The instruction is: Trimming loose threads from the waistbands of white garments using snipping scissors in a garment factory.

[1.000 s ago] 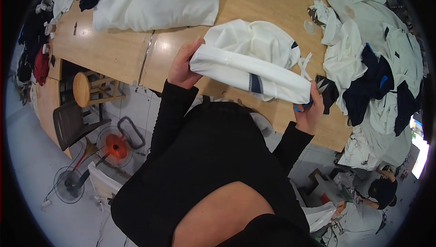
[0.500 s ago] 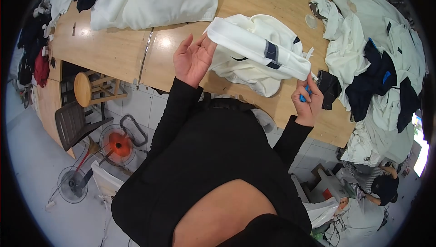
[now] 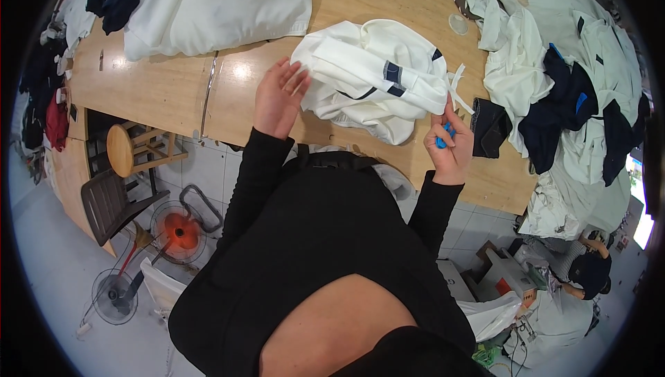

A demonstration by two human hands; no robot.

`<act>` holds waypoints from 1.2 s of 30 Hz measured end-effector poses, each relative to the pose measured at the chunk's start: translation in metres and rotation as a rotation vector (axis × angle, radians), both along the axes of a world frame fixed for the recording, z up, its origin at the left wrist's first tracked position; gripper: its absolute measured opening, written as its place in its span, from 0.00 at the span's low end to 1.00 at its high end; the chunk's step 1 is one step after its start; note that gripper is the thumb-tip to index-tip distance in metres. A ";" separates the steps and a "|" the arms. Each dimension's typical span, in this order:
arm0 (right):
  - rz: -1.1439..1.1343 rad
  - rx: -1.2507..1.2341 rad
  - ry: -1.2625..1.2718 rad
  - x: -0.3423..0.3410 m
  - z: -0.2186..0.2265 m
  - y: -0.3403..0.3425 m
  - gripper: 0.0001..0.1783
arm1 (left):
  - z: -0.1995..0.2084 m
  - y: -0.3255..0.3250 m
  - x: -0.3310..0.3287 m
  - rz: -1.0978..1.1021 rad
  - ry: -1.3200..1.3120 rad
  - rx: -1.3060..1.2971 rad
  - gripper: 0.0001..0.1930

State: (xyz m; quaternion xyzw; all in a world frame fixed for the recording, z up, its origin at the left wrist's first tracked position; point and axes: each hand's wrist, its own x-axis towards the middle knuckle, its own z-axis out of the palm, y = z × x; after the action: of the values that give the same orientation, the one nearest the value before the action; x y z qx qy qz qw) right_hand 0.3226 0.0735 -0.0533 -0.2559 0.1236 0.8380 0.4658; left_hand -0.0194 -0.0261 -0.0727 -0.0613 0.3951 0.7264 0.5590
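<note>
A white garment (image 3: 374, 110) with navy patches lies bunched on the table in front of me. Across its top runs a flat white band (image 3: 353, 65) with a navy and grey patch. My left hand (image 3: 278, 100) is beside the garment's left edge, fingers apart and nothing in them. My right hand (image 3: 451, 155) is closed at the band's right end, its fingertips at the cloth. Tucked in that palm is a small blue tool (image 3: 445, 134), mostly hidden by the fingers. A thin white strip (image 3: 458, 86) sticks out beside the band.
A large white cloth pile (image 3: 222, 10) covers the table's far left. Right of my right hand lie a dark folded cloth (image 3: 489, 127) and heaped white and navy garments (image 3: 554, 100). A stool (image 3: 121, 150), a chair (image 3: 111, 193) and fans stand lower left; a person (image 3: 589, 266) works lower right.
The white band has dropped from being held up between both hands onto the garment. My left hand has let go of its left end and moved slightly left and down.
</note>
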 end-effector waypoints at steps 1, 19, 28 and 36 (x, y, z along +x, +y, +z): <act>0.000 0.001 0.000 -0.003 0.001 -0.001 0.22 | 0.000 -0.002 0.004 0.020 0.262 -0.148 0.23; 0.044 0.035 -0.114 -0.004 -0.007 -0.020 0.24 | -0.007 0.037 0.025 -0.228 1.201 0.098 0.06; 0.075 0.031 -0.164 0.001 -0.012 -0.007 0.20 | -0.019 -0.002 -0.036 0.112 0.999 -0.225 0.11; 0.045 0.014 -0.183 -0.012 0.003 -0.009 0.20 | 0.005 0.013 0.045 -0.754 0.890 0.076 0.13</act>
State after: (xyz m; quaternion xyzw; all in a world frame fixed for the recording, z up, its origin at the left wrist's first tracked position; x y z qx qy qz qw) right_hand 0.3110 0.0641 -0.0500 -0.3308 0.0687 0.8223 0.4578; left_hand 0.0260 -0.0135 -0.0677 0.4146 0.5602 0.4468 0.5610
